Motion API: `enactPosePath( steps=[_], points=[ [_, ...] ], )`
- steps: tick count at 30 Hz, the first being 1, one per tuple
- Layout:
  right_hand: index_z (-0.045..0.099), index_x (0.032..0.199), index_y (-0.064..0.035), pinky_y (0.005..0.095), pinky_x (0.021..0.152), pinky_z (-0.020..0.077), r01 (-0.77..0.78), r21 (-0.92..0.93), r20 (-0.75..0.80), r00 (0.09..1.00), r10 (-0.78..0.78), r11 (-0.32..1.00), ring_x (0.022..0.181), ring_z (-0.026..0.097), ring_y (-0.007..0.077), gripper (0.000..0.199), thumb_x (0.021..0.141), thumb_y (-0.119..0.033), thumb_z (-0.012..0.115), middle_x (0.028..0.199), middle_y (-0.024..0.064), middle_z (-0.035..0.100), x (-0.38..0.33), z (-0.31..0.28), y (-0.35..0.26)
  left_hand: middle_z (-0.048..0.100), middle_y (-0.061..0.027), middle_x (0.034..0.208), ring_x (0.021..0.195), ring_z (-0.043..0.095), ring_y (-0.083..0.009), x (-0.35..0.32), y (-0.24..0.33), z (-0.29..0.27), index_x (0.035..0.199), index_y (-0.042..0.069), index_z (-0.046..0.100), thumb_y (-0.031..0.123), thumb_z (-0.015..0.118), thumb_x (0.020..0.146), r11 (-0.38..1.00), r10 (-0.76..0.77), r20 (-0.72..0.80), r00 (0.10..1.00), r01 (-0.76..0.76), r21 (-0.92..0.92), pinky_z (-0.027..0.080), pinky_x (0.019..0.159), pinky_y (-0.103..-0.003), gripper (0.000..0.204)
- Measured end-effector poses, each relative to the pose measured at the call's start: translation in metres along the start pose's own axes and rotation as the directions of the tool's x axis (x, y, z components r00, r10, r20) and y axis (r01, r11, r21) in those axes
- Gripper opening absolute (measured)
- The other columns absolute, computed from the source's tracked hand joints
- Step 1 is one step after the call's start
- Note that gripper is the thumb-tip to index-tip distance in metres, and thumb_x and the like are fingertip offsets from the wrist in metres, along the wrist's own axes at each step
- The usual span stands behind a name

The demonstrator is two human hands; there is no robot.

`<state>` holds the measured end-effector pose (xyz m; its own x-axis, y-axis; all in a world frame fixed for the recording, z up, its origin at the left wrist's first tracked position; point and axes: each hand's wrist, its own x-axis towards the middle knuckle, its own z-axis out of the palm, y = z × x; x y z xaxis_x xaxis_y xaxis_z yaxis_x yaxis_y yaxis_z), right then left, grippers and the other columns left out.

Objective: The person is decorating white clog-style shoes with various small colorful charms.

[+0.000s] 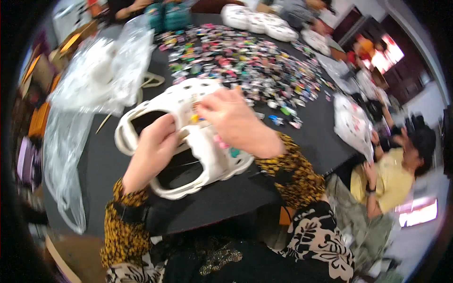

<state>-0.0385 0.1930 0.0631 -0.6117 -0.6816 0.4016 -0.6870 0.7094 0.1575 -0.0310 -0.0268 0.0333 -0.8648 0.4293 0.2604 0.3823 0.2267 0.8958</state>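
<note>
Two white clogs with holes in their uppers lie side by side on the black table (pixel 212 205). My left hand (pixel 153 148) is closed around the inner rim of the far clog (pixel 163 101), beside its foot opening. Over that clog's upper, my right hand (pixel 238 120) has its fingers pinched together; what they hold, if anything, is hidden. A small yellow charm (pixel 195 118) shows just under those fingertips. The near clog (pixel 205 162) carries a pink charm (pixel 220 141) and a teal charm (pixel 234 152), partly covered by my right hand.
A wide heap of small colourful charms (pixel 250 61) spreads beyond the clogs. Clear plastic bags (pixel 71 155) lie at the left. More white clogs (pixel 257 22) and teal ones (pixel 177 16) stand at the far edge. At right, a person in yellow (pixel 389 181) holds a bagged clog (pixel 351 120).
</note>
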Motion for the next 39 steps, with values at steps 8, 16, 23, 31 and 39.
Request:
enactPosePath(
  steps=[8,16,23,31,39],
  points=[
    [0.07,0.085,-0.0011,0.0407,0.091,0.038,-0.036,0.133,-0.011,0.999,0.037,0.99,0.104,0.051,0.0287,0.024,0.068,-0.017,0.065,0.099,0.0105,0.061,0.0,0.017,0.002,0.054,-0.001,0.087,0.077,0.049,-0.0061,-0.01,-0.009,0.008,0.106,-0.007,0.051,-0.005,0.047,0.089,0.931,-0.241,-0.132,0.961,0.191,-0.311,0.04,0.067,-0.02,0.017],
    [0.07,0.08,-0.0039,0.0386,0.085,0.0386,-0.067,0.094,-0.033,0.997,0.07,0.993,0.101,0.05,0.0244,0.019,0.071,-0.019,0.061,0.099,0.0076,0.058,-0.007,0.024,-0.001,0.061,-0.0109,0.108,0.094,0.057,-0.0128,-0.013,-0.011,0.008,0.126,-0.01,0.044,-0.002,0.048,0.091,0.924,-0.295,-0.112,0.949,0.254,-0.285,0.045,0.081,-0.024,0.036],
    [0.07,0.08,-0.0024,0.0395,0.085,0.0394,-0.069,0.111,-0.017,0.997,0.071,0.991,0.103,0.05,0.0254,0.02,0.072,-0.02,0.062,0.1,0.0094,0.059,0.001,0.026,0.003,0.061,-0.0116,0.111,0.098,0.057,-0.0141,-0.005,-0.03,-0.013,0.128,-0.01,0.043,0.0,0.048,0.092,0.951,-0.169,0.111,0.979,0.192,-0.244,0.045,0.084,-0.026,0.037],
    [0.069,0.08,-0.0049,0.0405,0.082,0.0391,-0.11,0.004,-0.185,0.977,0.108,0.994,0.096,0.054,0.0259,0.022,0.072,-0.024,0.063,0.095,0.0084,0.061,0.0,0.033,-0.004,0.059,-0.0147,0.119,0.106,0.058,-0.0177,-0.002,-0.016,0.001,0.13,-0.008,0.042,0.001,0.046,0.092,0.91,-0.196,0.006,0.981,0.184,-0.373,0.045,0.09,-0.029,0.039],
    [0.065,0.084,-0.0026,0.0418,0.088,0.0399,-0.187,0.287,-0.189,0.95,0.247,0.939,0.102,0.053,0.0278,0.017,0.071,-0.012,0.062,0.098,0.0118,0.058,-0.008,0.022,-0.011,0.06,-0.0139,0.117,0.104,0.059,-0.0167,-0.005,-0.011,-0.003,0.128,-0.008,0.044,0.002,0.047,0.092,0.923,-0.165,0.056,0.985,0.175,-0.342,0.046,0.088,-0.027,0.037]
  ],
)
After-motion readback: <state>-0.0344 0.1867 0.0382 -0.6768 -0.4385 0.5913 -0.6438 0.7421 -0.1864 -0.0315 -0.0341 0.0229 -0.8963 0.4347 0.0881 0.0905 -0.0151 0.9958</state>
